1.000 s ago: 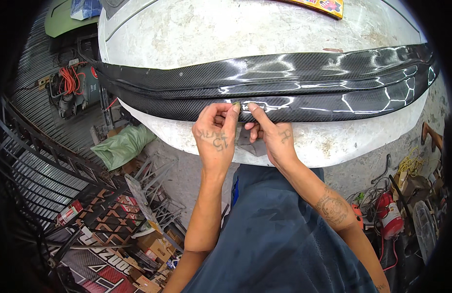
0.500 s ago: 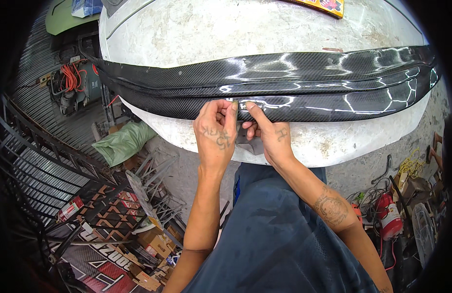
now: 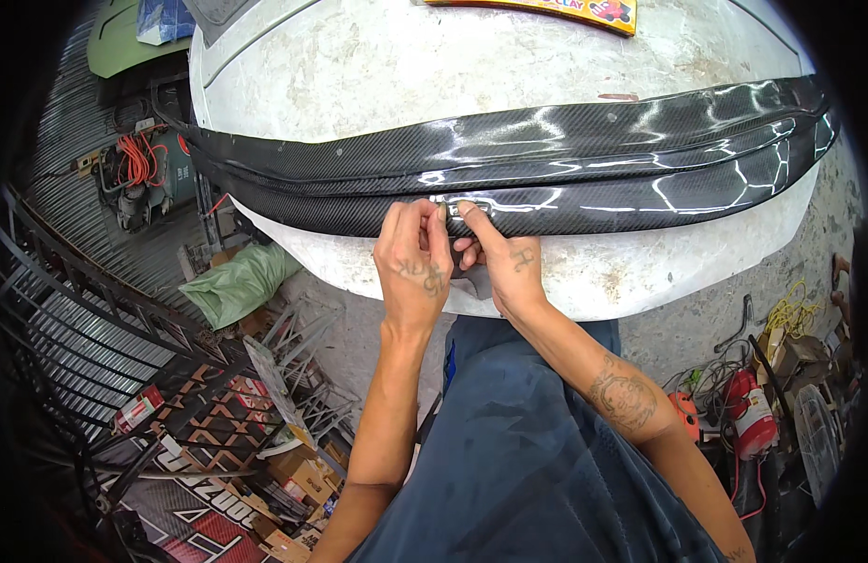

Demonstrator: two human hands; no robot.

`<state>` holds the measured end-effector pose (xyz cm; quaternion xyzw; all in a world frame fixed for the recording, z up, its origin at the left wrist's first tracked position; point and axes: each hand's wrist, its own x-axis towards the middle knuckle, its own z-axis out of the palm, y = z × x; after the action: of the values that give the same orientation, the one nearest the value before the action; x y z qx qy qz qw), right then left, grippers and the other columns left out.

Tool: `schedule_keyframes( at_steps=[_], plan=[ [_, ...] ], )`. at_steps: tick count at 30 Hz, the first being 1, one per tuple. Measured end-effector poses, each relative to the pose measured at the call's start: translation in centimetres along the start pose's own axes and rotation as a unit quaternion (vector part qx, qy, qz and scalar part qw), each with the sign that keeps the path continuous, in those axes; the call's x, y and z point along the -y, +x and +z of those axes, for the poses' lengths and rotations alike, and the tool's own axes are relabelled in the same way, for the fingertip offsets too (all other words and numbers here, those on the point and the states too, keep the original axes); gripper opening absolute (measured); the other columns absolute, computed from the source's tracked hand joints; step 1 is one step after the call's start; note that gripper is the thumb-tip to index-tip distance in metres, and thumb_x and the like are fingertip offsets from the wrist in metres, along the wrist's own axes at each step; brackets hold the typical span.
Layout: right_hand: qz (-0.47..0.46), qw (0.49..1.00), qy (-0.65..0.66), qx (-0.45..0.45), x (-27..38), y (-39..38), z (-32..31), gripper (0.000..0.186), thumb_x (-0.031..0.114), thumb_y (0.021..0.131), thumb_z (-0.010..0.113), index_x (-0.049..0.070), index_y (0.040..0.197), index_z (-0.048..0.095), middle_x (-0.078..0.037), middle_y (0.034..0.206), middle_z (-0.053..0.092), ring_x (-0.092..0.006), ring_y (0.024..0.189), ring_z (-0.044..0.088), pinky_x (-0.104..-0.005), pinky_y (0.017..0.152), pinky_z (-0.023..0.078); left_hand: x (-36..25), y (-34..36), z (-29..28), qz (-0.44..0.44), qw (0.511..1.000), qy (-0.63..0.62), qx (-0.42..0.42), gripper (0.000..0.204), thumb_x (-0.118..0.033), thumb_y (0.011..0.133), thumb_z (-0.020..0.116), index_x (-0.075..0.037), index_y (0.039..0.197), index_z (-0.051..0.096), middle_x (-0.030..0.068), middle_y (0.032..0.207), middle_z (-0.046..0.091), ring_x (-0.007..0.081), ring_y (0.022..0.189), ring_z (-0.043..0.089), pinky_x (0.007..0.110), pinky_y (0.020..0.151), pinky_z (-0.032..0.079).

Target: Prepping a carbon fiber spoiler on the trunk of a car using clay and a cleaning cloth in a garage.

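The small piece on the near edge of the black panel, just above centre, is largely covered by the two thumbs, so its form is hard to make out. By the left hand, thumb and forefinger are brought together at its 9 o'clock side; whether anything is pinched there cannot be told. By the right hand, the thumb is laid over its 3 o'clock side, the other fingers curled below the panel's edge; whether the panel is clasped cannot be told. A grey scrap on the white table is partly hidden by the right hand, and the yellow box at 12 to 1 o'clock is cut off by the upper edge. Compared with half a second ago, more of that box is shown, farther toward 11 o'clock, and the right hand and small piece are seen slightly nearer 9 o'clock. At 9 o'clock, a green sack is slumped, its contents hidden; at 7 o'clock, brown cartons are jumbled, and what is held in them cannot be made out. At 4 o'clock, a red canister is surrounded by cables.
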<state>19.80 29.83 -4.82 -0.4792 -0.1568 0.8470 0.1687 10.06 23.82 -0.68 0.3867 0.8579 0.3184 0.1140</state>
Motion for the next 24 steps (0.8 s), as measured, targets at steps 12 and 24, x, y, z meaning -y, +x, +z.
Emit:
schedule_keyframes(
  at_steps=[12,24],
  plan=[
    [-0.001,1.000,0.021,0.011,-0.2,0.3,-0.1,0.024,0.024,0.096,0.081,0.001,0.093,0.075,-0.008,0.073,0.071,-0.0119,0.053,0.060,-0.0284,0.050,0.049,-0.3,-0.2,0.3,0.028,0.999,0.009,-0.030,0.003,0.002,0.098,0.071,0.004,0.100,0.072,0.0087,0.083,0.061,0.0138,0.062,0.054,0.031,0.057,0.044],
    [-0.002,1.000,0.006,0.013,-0.2,0.2,-0.2,0.027,0.027,0.097,0.081,0.002,0.089,0.075,-0.008,0.072,0.072,-0.0116,0.053,0.061,-0.0284,0.050,0.048,-0.3,0.4,0.7,0.008,0.999,0.013,-0.041,0.006,0.000,0.098,0.072,0.005,0.101,0.073,0.0078,0.085,0.063,0.0132,0.065,0.056,0.030,0.058,0.046]
  ],
)
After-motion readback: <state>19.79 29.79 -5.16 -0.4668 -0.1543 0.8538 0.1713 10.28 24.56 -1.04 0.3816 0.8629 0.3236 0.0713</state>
